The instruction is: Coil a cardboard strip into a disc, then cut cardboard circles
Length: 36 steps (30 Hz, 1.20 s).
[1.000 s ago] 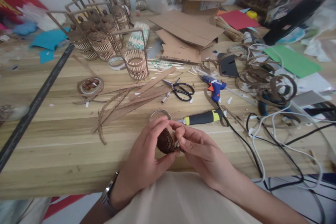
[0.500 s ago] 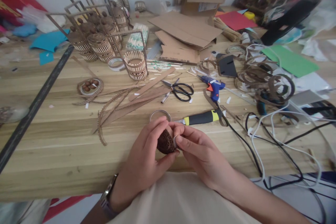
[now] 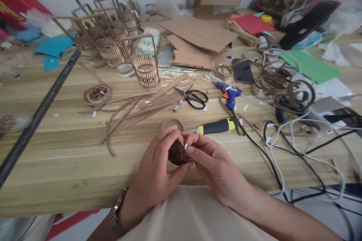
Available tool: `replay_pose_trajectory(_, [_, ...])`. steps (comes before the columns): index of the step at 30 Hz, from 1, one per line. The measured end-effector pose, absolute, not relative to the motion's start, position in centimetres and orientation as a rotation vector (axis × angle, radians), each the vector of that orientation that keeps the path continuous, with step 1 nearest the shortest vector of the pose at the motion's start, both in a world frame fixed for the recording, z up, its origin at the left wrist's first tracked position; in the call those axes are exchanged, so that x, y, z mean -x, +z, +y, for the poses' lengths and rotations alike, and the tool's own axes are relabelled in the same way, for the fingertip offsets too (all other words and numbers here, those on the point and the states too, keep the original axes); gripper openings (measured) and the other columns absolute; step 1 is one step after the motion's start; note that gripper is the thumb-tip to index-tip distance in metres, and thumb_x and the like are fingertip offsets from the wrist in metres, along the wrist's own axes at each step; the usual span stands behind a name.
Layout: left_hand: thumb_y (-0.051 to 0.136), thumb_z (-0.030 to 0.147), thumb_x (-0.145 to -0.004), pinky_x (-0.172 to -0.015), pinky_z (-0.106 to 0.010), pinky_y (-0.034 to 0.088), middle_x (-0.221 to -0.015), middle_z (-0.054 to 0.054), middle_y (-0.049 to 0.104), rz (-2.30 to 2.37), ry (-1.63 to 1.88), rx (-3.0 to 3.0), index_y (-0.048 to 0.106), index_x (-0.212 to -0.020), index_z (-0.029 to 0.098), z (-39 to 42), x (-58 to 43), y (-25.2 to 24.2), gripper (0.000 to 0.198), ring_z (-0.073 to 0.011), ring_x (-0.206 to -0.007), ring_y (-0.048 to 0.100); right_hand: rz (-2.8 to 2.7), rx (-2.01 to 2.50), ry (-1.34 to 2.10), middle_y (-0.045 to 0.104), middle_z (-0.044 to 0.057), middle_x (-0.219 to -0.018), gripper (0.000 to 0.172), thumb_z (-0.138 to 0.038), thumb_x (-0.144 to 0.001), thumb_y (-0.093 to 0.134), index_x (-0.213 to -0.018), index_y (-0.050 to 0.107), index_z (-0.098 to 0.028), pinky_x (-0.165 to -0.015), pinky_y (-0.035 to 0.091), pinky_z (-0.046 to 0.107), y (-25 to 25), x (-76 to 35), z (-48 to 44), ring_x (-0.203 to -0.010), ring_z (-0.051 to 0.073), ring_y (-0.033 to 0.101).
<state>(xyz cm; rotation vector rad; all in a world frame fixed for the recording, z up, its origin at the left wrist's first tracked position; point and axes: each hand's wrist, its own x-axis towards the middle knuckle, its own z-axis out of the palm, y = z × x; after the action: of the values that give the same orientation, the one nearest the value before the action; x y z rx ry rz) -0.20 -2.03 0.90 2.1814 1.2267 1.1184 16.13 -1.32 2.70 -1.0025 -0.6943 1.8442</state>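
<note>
My left hand point(image 3: 155, 167) is wrapped round a dark brown, domed piece point(image 3: 177, 153) with a rough, ridged surface, held just above the table's front edge. From the other side my right hand point(image 3: 216, 162) pinches the piece's rim between thumb and fingers. A small white bit point(image 3: 186, 146) shows at the right thumb tip; what it is I cannot make out. Just beyond my fingers lie a round ring point(image 3: 183, 123) and a tool with a black and yellow handle point(image 3: 217, 126). Farther off are black-handled scissors point(image 3: 198, 99) and a blue glue gun point(image 3: 232, 96).
Small lantern-like stick baskets point(image 3: 110, 51) with handles stand at the back left, one open basket point(image 3: 146, 71) nearer. Brown strips point(image 3: 135, 118) lie left of centre. Cardboard sheets point(image 3: 200, 34), a phone point(image 3: 243, 70), coiled strips point(image 3: 301, 92) and tangled cables point(image 3: 273, 158) fill the right.
The right thumb has shifted slightly left along the brown piece's rim, and the white bit there has shifted too. Both hands keep their hold.
</note>
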Motion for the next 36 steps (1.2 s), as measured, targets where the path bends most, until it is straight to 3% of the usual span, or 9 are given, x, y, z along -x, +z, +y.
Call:
replay_pose_trajectory(8, [0.063, 0.014, -0.092, -0.107, -0.041, 0.051, -0.142, -0.017, 0.053, 1.163, 1.118, -2.260, 0.039, -0.144, 0.020, -2.1, 0.5, 0.8, 0.057, -0.0265, -0.133, 0.054, -0.673, 0.969, 1.851, 0.063, 0.001, -0.102, 0.022, -0.034, -0.077, 0.084, -0.083, 0.066, -0.024, -0.074, 0.045, 0.028, 2.6, -16.1, -1.4, -0.086, 0.017, 0.056])
replay_pose_trajectory(12, [0.062, 0.013, -0.092, -0.105, -0.041, 0.052, -0.139, -0.019, 0.054, 1.137, 1.139, -2.320, 0.039, -0.143, 0.016, -2.1, 0.5, 0.7, 0.056, -0.0261, -0.131, 0.055, -0.579, 1.025, 1.832, 0.061, -0.001, -0.099, 0.035, -0.026, -0.068, 0.086, -0.094, 0.064, -0.026, -0.073, 0.046, 0.027, 2.8, -16.0, -1.3, -0.092, 0.017, 0.055])
replay_pose_trajectory(15, [0.061, 0.013, -0.093, -0.106, -0.042, 0.052, -0.139, -0.020, 0.054, 1.107, 1.142, -2.369, 0.039, -0.143, 0.013, -1.9, 0.4, 0.6, 0.054, -0.0256, -0.132, 0.054, -0.563, 1.070, 1.812, 0.060, -0.003, -0.092, 0.034, -0.022, -0.066, 0.084, -0.091, 0.062, -0.025, -0.072, 0.045, 0.025, 3.1, -15.8, -1.2, -0.088, 0.016, 0.055])
replay_pose_trajectory(22, [0.059, 0.013, -0.095, -0.107, -0.043, 0.050, -0.143, -0.021, 0.048, 1.113, 1.064, -2.507, 0.047, -0.137, 0.015, -1.8, 0.6, 0.8, 0.043, -0.0264, -0.135, 0.049, -0.589, 1.007, 1.845, 0.058, -0.005, -0.079, 0.031, -0.034, -0.073, 0.085, -0.085, 0.058, -0.023, -0.062, 0.042, 0.022, 3.5, -15.5, -1.0, -0.070, 0.011, 0.052])
replay_pose_trajectory(27, [0.057, 0.018, -0.098, -0.099, -0.039, 0.055, -0.144, -0.018, 0.046, 1.180, 1.031, -2.493, 0.053, -0.133, 0.020, -2.0, 0.9, 0.9, 0.036, -0.0265, -0.129, 0.055, -0.622, 0.938, 1.869, 0.059, -0.006, -0.076, 0.037, -0.041, -0.076, 0.087, -0.087, 0.056, -0.023, -0.062, 0.044, 0.022, 3.1, -15.5, -1.1, -0.068, 0.011, 0.055])
replay_pose_trajectory(36, [0.060, 0.018, -0.096, -0.101, -0.030, 0.053, -0.143, -0.014, 0.052, 1.322, 1.093, -2.310, 0.058, -0.131, 0.022, -2.4, 0.7, 1.2, 0.035, -0.0213, -0.128, 0.058, -0.747, 0.809, 1.859, 0.061, -0.004, -0.086, 0.023, -0.036, -0.085, 0.082, -0.092, 0.063, -0.025, -0.074, 0.047, 0.019, 2.3, -15.9, -1.8, -0.080, 0.010, 0.056])
